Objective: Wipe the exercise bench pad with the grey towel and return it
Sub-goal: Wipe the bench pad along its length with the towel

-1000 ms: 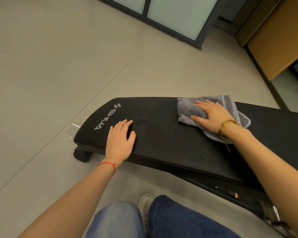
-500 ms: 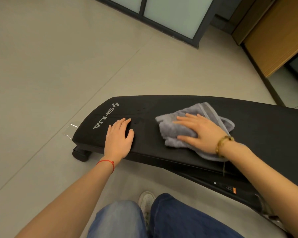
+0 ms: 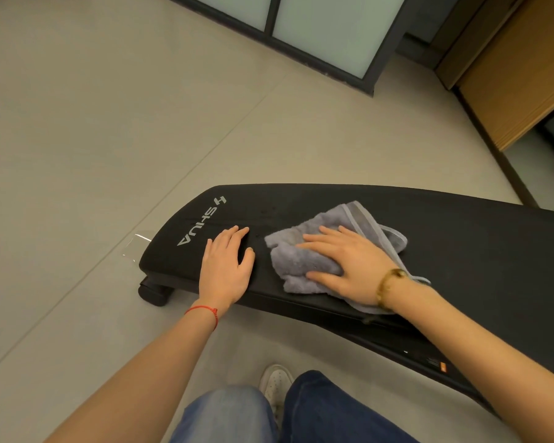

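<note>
The black exercise bench pad (image 3: 461, 244) lies low over the floor, running from centre left to the right edge, with white lettering near its left end. A crumpled grey towel (image 3: 304, 263) lies on the pad. My right hand (image 3: 349, 260) presses flat on the towel with straight, spread fingers. My left hand (image 3: 226, 266) rests flat on the bare pad just left of the towel, near the lettering, holding nothing.
A black wheel (image 3: 152, 290) sticks out under the pad's left end. Beige tiled floor (image 3: 93, 139) spreads to the left and behind. A dark-framed glass partition (image 3: 317, 30) and a wooden cabinet (image 3: 518, 68) stand at the back. My knees and a white shoe (image 3: 275, 383) are below.
My right hand has slid the towel leftward and toward me along the pad, ending close to my left hand. My left hand has stayed in place.
</note>
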Demonstrator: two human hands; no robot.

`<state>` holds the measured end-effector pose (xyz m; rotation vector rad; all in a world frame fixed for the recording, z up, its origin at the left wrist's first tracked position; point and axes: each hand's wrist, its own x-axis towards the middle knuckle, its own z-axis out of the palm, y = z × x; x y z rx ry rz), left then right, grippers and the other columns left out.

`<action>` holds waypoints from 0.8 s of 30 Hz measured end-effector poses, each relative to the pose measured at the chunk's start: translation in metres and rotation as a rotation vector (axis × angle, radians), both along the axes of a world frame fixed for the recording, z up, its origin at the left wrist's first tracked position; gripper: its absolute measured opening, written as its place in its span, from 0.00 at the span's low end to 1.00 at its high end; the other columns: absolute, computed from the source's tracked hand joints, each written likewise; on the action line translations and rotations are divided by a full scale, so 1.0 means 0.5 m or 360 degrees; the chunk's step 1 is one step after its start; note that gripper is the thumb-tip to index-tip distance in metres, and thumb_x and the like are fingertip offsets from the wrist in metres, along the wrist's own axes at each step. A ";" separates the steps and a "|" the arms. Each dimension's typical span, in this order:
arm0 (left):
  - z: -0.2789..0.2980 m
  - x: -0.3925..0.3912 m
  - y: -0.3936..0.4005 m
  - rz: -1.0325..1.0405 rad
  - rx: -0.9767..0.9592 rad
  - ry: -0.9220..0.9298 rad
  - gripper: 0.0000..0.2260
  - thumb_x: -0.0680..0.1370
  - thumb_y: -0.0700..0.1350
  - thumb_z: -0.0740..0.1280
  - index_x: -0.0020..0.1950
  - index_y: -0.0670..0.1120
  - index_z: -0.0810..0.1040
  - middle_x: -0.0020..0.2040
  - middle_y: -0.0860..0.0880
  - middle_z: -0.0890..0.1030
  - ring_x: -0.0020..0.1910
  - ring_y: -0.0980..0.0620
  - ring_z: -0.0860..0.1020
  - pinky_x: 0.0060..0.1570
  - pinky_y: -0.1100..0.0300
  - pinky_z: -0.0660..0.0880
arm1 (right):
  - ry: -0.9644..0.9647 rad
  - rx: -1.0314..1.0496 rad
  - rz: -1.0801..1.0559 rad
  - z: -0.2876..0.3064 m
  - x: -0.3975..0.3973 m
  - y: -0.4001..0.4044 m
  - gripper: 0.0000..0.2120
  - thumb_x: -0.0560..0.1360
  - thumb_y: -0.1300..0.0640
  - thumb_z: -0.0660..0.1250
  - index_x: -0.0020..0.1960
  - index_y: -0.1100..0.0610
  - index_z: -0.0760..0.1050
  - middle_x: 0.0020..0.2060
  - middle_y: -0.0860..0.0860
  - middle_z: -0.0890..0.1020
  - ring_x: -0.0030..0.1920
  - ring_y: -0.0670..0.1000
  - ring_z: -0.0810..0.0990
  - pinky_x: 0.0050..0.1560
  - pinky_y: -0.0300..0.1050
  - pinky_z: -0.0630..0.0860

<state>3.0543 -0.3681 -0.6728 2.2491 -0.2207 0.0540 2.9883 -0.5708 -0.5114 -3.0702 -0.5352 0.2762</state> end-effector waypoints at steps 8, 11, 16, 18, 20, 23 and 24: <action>0.001 -0.001 -0.002 0.0007 -0.0002 -0.0001 0.22 0.81 0.51 0.55 0.76 0.52 0.65 0.76 0.53 0.65 0.77 0.54 0.59 0.78 0.52 0.48 | -0.0045 -0.0328 -0.0468 -0.018 0.202 -0.049 0.28 0.77 0.39 0.59 0.74 0.48 0.63 0.75 0.49 0.63 0.76 0.55 0.57 0.75 0.55 0.50; 0.000 -0.001 -0.001 0.0005 -0.0006 -0.0004 0.22 0.81 0.51 0.56 0.76 0.52 0.65 0.76 0.53 0.65 0.77 0.54 0.59 0.78 0.51 0.48 | -0.0001 -0.0375 -0.0373 -0.049 0.213 -0.005 0.28 0.78 0.40 0.58 0.75 0.47 0.61 0.76 0.48 0.62 0.76 0.55 0.56 0.76 0.55 0.48; 0.000 0.001 0.000 -0.0010 0.0013 -0.0006 0.22 0.81 0.51 0.57 0.76 0.52 0.64 0.77 0.52 0.64 0.77 0.53 0.58 0.78 0.51 0.48 | 0.0025 -0.0143 -0.0032 -0.033 0.086 0.024 0.27 0.77 0.39 0.59 0.74 0.43 0.62 0.75 0.44 0.62 0.77 0.49 0.55 0.77 0.50 0.46; 0.003 0.001 0.002 -0.0033 0.0004 0.0012 0.22 0.82 0.51 0.56 0.76 0.53 0.63 0.77 0.52 0.63 0.78 0.53 0.57 0.78 0.51 0.46 | 0.0052 -0.0068 0.0064 -0.013 0.050 0.008 0.27 0.76 0.36 0.57 0.74 0.41 0.62 0.75 0.41 0.62 0.76 0.46 0.55 0.76 0.47 0.46; 0.004 0.003 0.008 -0.0059 -0.0009 0.0041 0.22 0.82 0.52 0.56 0.77 0.52 0.63 0.77 0.52 0.62 0.78 0.53 0.56 0.78 0.52 0.45 | 0.0090 -0.0024 0.0068 0.002 0.056 -0.013 0.30 0.73 0.31 0.53 0.72 0.40 0.63 0.73 0.40 0.65 0.75 0.44 0.58 0.77 0.47 0.50; 0.000 0.007 0.026 -0.0082 -0.0009 0.0062 0.22 0.82 0.54 0.55 0.76 0.52 0.64 0.77 0.53 0.63 0.78 0.55 0.57 0.78 0.52 0.45 | -0.0016 -0.0127 -0.0049 -0.006 0.145 -0.053 0.32 0.73 0.31 0.54 0.72 0.46 0.67 0.73 0.46 0.68 0.74 0.50 0.63 0.75 0.50 0.56; -0.002 0.010 0.034 -0.0084 0.0007 0.0061 0.22 0.82 0.54 0.55 0.76 0.52 0.64 0.77 0.53 0.64 0.77 0.55 0.57 0.78 0.52 0.46 | -0.0049 -0.0196 -0.0156 -0.014 0.189 -0.061 0.30 0.75 0.34 0.57 0.72 0.48 0.67 0.73 0.49 0.68 0.74 0.52 0.63 0.74 0.51 0.57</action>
